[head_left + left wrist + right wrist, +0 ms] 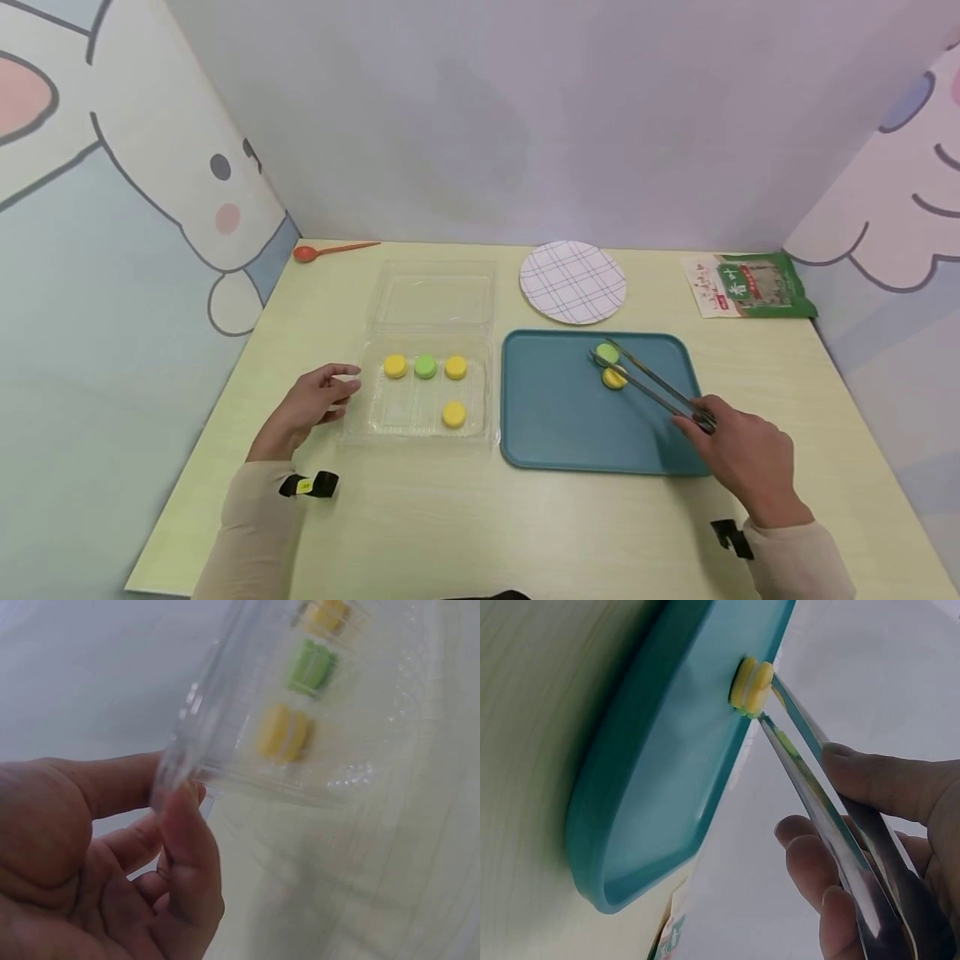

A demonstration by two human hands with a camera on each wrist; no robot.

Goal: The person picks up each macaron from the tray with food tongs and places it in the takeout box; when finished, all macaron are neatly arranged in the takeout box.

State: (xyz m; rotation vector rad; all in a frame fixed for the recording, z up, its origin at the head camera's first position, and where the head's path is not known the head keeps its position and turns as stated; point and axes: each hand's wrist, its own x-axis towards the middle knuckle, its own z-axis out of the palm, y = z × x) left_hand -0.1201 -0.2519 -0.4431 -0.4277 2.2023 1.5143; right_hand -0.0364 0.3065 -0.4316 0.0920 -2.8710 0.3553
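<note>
My left hand (pixel 311 404) pinches the left rim of a clear plastic container (pixel 431 427) between thumb and a finger, plainer in the left wrist view. Inside lie several macarons: a yellow one (pixel 395 366), a green one (pixel 425 367) and another yellow one (pixel 455 367) in a row, with a yellow one (pixel 453 414) nearer me. My right hand (pixel 750 450) holds metal tongs (pixel 660 393) over the blue tray (pixel 570 433). Their tips lie about a green macaron (pixel 609 352); whether they squeeze it I cannot tell. A yellow macaron (pixel 615 378) sits right beside it.
The container's clear lid (pixel 435 300) lies folded back. A round checked plate or mat (pixel 572 283) is behind the tray. At the back right lies a green and white packet (pixel 750 286), and at the back left a red spoon (pixel 306 253). Walls border the table's back and sides.
</note>
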